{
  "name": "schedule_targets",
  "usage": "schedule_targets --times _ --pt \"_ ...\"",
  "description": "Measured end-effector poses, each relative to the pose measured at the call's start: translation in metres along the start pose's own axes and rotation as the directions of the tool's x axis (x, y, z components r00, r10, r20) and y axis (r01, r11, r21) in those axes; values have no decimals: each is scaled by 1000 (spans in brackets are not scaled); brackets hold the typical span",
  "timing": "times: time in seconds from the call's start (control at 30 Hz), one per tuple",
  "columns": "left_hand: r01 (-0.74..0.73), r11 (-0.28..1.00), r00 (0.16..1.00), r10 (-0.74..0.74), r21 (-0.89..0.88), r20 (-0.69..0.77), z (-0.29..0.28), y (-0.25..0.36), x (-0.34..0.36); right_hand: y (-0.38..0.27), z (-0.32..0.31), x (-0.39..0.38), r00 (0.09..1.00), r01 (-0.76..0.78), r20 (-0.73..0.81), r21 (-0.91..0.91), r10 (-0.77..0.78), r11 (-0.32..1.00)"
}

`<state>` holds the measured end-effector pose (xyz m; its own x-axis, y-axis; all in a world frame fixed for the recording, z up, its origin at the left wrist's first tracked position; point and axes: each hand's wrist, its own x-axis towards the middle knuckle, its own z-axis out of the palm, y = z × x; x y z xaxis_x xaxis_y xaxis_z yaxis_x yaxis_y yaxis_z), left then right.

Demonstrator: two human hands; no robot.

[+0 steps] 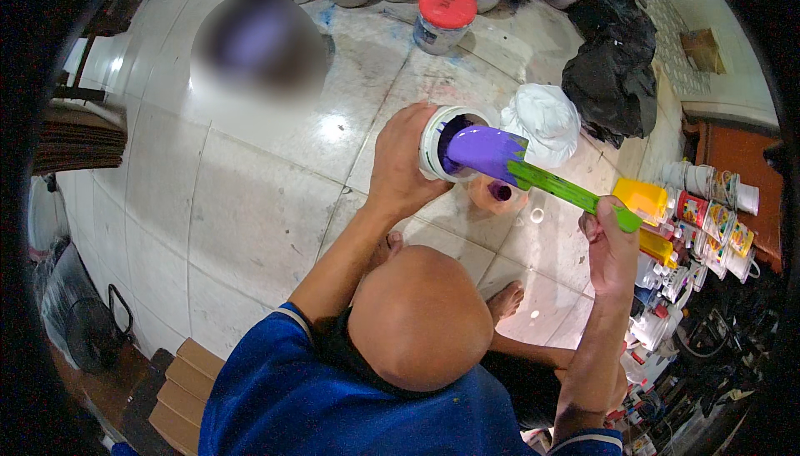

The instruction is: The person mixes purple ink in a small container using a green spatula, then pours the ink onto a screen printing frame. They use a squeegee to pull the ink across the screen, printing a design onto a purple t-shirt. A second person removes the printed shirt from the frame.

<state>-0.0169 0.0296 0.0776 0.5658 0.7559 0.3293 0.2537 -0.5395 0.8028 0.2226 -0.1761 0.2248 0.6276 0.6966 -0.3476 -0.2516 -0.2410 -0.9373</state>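
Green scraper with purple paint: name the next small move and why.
Probably draw the green scraper, held by the right hand, against the white tub's rim: thick purple paint clings to its blade, and the left hand tilts the tub over a small cup.

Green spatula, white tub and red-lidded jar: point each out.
green spatula (560, 187): head view, on its bare green shaft.
white tub (433, 141): head view, on its rim.
red-lidded jar (447, 6): head view, on the lid.
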Motion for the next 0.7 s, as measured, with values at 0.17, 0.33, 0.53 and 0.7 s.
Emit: schedule_targets --times 0.17,0.33,0.53,0.7 --pt "3 998 1000 -5 -67 -20 4 0 -2 -9 -1 1 1000 5 1 -54 -5 999" --pt "-5 997 1000 4 -75 -21 4 -1 -2 -16 2 1 1000 -1 -24 -85 -1 996" --pt "-1 997 1000 -1 -71 -20 2 1 -3 -21 2 2 1000 10 6 -103 -9 995" --pt "13 996 1000 -16 -92 -25 3 1 -3 -22 1 5 1000 21 7 -98 -21 995"
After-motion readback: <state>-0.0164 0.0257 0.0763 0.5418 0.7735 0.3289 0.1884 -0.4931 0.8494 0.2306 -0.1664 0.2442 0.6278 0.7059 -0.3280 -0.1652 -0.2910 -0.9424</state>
